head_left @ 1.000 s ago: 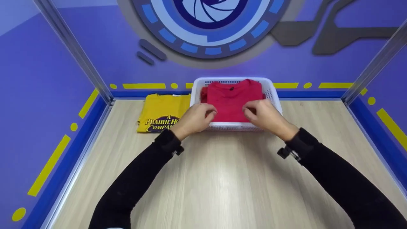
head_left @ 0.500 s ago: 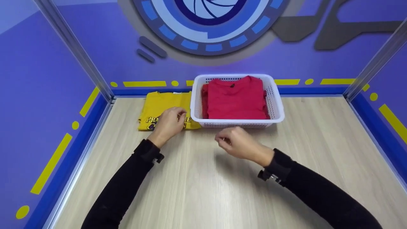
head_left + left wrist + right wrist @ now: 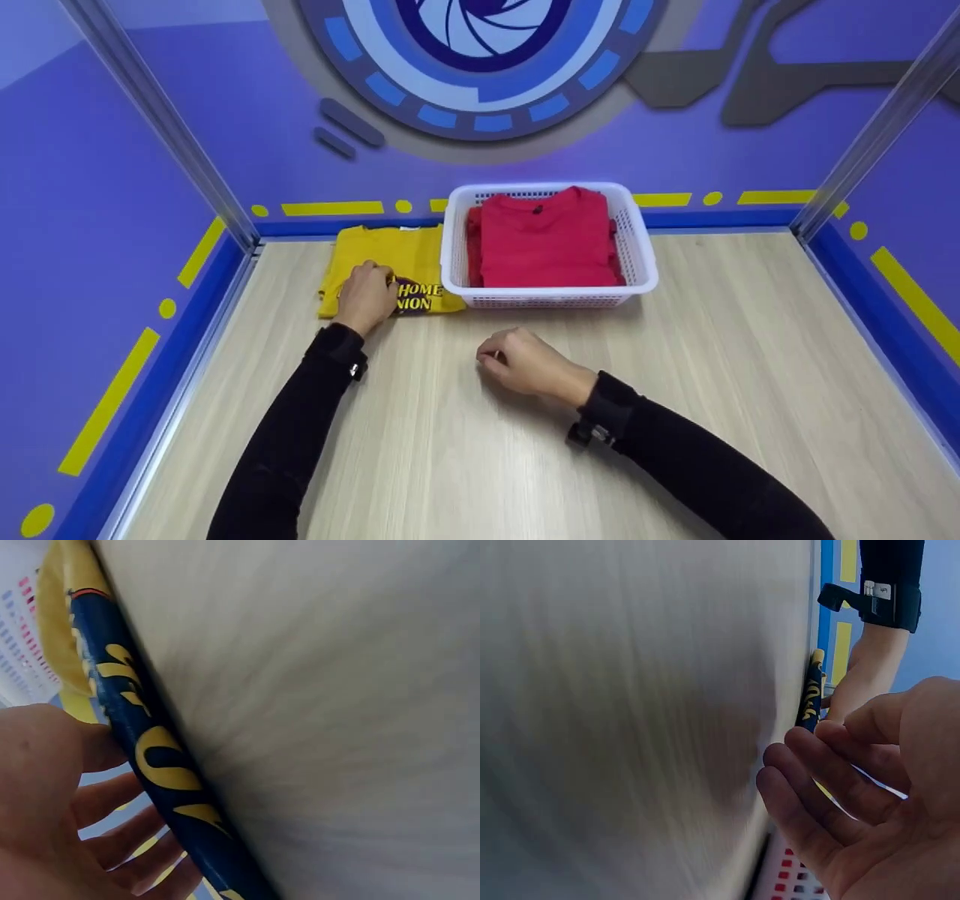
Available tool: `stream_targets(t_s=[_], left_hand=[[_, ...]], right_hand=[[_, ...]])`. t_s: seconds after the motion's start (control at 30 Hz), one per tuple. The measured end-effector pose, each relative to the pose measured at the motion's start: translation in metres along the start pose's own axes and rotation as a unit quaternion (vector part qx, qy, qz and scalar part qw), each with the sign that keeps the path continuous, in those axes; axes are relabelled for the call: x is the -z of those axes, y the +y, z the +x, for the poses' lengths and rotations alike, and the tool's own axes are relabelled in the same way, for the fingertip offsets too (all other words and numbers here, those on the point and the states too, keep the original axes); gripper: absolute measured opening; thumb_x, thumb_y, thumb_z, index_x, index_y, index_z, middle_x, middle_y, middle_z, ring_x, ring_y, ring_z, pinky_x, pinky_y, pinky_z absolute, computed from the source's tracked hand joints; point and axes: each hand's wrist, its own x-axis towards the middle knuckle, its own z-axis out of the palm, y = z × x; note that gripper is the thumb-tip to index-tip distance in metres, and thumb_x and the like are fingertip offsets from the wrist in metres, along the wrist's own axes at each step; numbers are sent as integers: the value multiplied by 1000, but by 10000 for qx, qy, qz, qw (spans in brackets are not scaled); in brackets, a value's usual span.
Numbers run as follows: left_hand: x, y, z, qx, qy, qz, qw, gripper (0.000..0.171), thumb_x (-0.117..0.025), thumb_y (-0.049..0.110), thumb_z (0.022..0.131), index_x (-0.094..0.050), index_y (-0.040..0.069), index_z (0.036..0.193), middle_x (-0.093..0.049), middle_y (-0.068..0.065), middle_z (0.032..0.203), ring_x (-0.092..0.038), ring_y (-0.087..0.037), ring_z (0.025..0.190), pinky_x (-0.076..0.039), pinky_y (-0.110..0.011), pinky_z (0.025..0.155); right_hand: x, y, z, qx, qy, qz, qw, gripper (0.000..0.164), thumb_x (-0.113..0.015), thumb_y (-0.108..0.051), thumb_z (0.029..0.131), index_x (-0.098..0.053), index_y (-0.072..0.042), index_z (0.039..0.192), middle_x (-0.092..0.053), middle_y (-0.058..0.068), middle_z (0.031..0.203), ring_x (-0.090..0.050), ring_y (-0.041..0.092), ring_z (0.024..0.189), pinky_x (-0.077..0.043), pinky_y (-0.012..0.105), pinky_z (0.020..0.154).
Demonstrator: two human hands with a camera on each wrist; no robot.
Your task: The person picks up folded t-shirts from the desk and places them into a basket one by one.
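A folded yellow T-shirt [image 3: 405, 259] with dark blue and yellow lettering lies on the table, left of a white plastic basket [image 3: 645, 281]. My left hand [image 3: 367, 298] is over the front part of this shirt, fingers spread along its top; the left wrist view shows the fingers at the shirt's printed front edge, and no grip can be made out. A folded red T-shirt [image 3: 544, 244] lies on top of other reddish folded cloth inside the basket. In front of the basket my right hand [image 3: 529, 362] hovers low above the table with loosely bent fingers and nothing in them.
The light wooden table [image 3: 450, 450] extends toward me and to both sides. Blue-purple printed panels close it in, with a back wall [image 3: 225, 112] right behind the basket. The yellow shirt's right edge meets the basket's left side.
Both hands have left the basket's front. The left moved left, down onto the yellow T-shirt; the right drew back toward me and to the left. The red T-shirt stays in the basket.
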Motion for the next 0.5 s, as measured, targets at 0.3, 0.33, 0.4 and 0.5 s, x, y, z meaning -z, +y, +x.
stream_targets(t_s=[0.3,0.33,0.4,0.5], left_hand=[[2,-12,7,-47,-324,509,9982,57,-65,38,111,-60,3,155,-52,-26,158,-48,-50,145,-42,-66,122],[3,-13,7,-31,-378,534,9979,58,-65,40,111,-60,3,155,-51,-26,158,-48,-50,146,-42,-67,123],[4,-14,4,-15,-451,543,9975,57,-66,41,110,-61,4,154,-52,-26,158,-49,-50,145,-42,-66,123],[6,-13,-2,-55,-520,536,9972,56,-68,40,109,-63,4,152,-53,-26,156,-51,-50,141,-44,-66,121]], right_hand=[[-10,-9,26,36,46,-316,9995,28,-66,-14,108,-77,-2,131,-81,12,124,-78,27,115,-64,42,104],[-11,-10,30,87,40,-406,9991,29,-66,-15,108,-76,-2,133,-80,12,126,-77,28,117,-63,42,106],[-14,-12,36,125,-11,-517,9986,32,-66,-16,109,-75,-3,136,-78,12,131,-76,28,123,-61,42,110],[-16,-14,42,116,-30,-682,9976,34,-64,-17,110,-74,-4,139,-77,11,138,-72,29,132,-58,42,116]])
